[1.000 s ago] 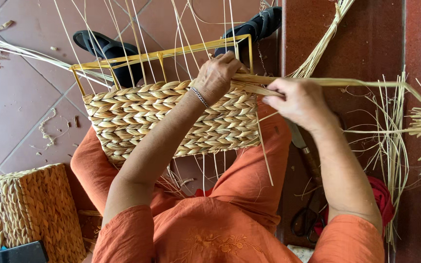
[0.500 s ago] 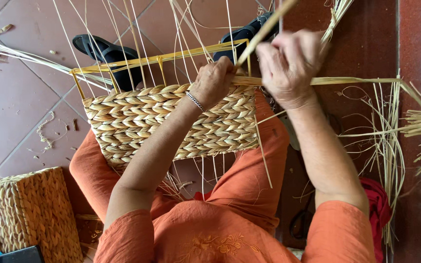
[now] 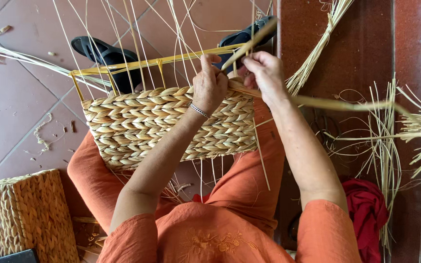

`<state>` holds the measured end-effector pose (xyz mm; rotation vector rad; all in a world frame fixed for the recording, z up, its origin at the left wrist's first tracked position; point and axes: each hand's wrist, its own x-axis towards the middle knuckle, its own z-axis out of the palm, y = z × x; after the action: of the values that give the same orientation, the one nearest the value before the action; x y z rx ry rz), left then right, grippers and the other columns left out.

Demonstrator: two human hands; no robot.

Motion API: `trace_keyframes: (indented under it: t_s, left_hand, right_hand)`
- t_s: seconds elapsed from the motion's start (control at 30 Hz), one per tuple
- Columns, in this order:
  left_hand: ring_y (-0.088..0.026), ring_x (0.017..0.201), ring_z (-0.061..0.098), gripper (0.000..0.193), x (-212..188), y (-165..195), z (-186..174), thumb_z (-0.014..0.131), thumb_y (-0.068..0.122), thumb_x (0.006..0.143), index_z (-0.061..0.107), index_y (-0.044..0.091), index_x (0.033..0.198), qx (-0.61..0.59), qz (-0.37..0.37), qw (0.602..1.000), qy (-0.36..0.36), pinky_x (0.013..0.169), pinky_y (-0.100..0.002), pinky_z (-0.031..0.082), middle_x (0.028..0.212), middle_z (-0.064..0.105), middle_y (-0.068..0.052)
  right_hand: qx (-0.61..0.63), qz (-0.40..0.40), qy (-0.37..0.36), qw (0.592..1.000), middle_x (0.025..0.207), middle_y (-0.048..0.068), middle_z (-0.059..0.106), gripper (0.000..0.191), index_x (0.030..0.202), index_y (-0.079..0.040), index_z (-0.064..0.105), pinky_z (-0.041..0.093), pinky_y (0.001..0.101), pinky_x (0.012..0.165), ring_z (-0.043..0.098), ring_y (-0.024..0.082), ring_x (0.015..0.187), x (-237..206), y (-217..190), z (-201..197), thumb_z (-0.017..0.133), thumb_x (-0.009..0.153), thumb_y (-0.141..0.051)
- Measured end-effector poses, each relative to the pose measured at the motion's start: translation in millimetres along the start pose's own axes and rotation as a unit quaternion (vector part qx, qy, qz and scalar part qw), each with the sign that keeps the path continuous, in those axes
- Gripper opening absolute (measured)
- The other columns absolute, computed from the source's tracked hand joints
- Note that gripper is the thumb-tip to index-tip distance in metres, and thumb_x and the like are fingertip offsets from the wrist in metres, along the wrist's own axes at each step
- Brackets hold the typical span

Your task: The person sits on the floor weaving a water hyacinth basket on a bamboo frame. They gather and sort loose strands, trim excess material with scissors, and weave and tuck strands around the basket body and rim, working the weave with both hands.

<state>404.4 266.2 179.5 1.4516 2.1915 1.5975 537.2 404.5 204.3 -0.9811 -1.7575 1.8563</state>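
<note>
A half-woven straw basket (image 3: 142, 126) rests on my lap, built on a yellow wire frame (image 3: 123, 68) with thin upright stakes rising from it. My left hand (image 3: 209, 85) presses on the top woven row near the right corner, a bracelet on its wrist. My right hand (image 3: 264, 73) pinches a flat straw strand (image 3: 249, 44) beside the left hand, the strand slanting up to the right. Another long strand (image 3: 347, 103) runs out from the rim to the right.
A finished woven basket (image 3: 23, 214) stands at the lower left. Loose straw bundles (image 3: 415, 126) lie on the red step at right, with a red cloth (image 3: 369, 209) below. Black sandals (image 3: 103, 56) on my feet sit beyond the frame on the tiled floor.
My right hand has moved left, closer to my left hand at the basket rim, drawing the strand with it. The left hand has stayed on the top row.
</note>
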Motion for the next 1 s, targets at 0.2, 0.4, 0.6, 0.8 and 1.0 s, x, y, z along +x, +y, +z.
trace_keyframes:
  t_s: [0.2, 0.4, 0.6, 0.8, 1.0]
  left_hand:
    - [-0.025, 0.053, 0.07, 0.006, 10.6, -8.8, 12.6, 0.059, 0.006, 0.1, 0.057, 0.006, 0.105, 0.046, -0.025, 0.995, -0.084, 0.048, -0.038, 0.055, 0.069, 0.071, -0.008]
    - [-0.026, 0.062, 0.07, 0.011, 16.0, 3.1, 4.1, 0.065, 0.017, 0.096, 0.074, 0.012, 0.093, 0.06, 0.047, 0.987, -0.142, 0.059, -0.04, 0.058, 0.074, 0.071, -0.01]
    - [-0.022, 0.058, 0.068, 0.018, 26.2, 21.7, 1.8, 0.069, 0.03, 0.09, 0.073, 0.012, 0.086, 0.097, -0.023, 0.971, -0.215, 0.056, -0.039, 0.056, 0.078, 0.072, -0.008]
    - [-0.019, 0.058, 0.068, 0.013, 32.3, 15.1, 12.4, 0.054, 0.024, 0.104, 0.064, 0.017, 0.103, 0.154, -0.112, 0.939, -0.287, 0.053, -0.036, 0.057, 0.074, 0.07, -0.004]
    - [-0.023, 0.069, 0.073, 0.011, 24.3, -8.1, -4.9, 0.062, 0.023, 0.099, 0.061, 0.011, 0.098, 0.006, -0.018, 0.973, -0.23, 0.064, -0.039, 0.058, 0.076, 0.071, -0.005]
  right_hand:
    - [-0.027, -0.064, -0.074, 0.995, 0.088, 0.008, 0.072, 0.024, 0.119, -0.002, 0.07, 0.049, 0.0425, 0.073, 0.063, 0.015, 0.078, -16.3, -18.3, -5.5, 0.065, 0.105, -0.021]
    - [-0.006, -0.229, -0.105, 0.968, 0.134, 0.018, 0.07, 0.053, 0.156, -0.005, 0.041, 0.063, 0.0386, 0.091, 0.072, 0.017, 0.107, -9.2, -45.6, 1.9, 0.059, 0.107, -0.011]
    - [-0.18, -0.338, -0.002, 0.924, 0.15, 0.017, 0.056, 0.056, 0.156, -0.01, 0.018, 0.061, 0.0288, 0.072, 0.068, 0.009, 0.09, 0.5, -56.5, -14.2, 0.05, 0.11, -0.012]
    - [-0.567, -0.395, 0.051, 0.721, 0.09, 0.005, 0.074, 0.015, 0.104, -0.014, 0.073, 0.042, 0.0481, 0.085, 0.063, 0.023, 0.088, -10.7, -36.3, -28.8, 0.077, 0.099, -0.028]
    - [-0.503, -0.254, 0.024, 0.826, 0.072, 0.004, 0.07, 0.032, 0.081, -0.009, 0.067, 0.049, 0.0428, 0.072, 0.064, 0.017, 0.068, -11.0, -11.0, -24.7, 0.087, 0.091, -0.032]
